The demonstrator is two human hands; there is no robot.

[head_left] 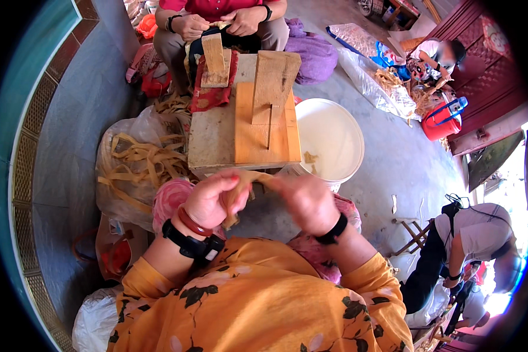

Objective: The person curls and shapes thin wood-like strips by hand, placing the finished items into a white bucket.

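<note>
Left grip (206,202), right grip (309,202), tan strip (249,178) between, pale-patched wristband (182,239)

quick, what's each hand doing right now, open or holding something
Left hand: closed, holding a flat, tan, flexible strip.
Right hand: blurred, but looks closed on the same strip.

Wears a mustard-orange blouse (264,299) printed with dark leaves and pale blossoms; pink patterned trousers (171,198); on the left, a reddish-brown bangle (191,223) and black wrist-strapped device (210,249); on the right, a black wristband (334,230).

1 purple bundle (315,57) lies on grey floor (384,155), 1 red jug (439,125) farther right.
</note>
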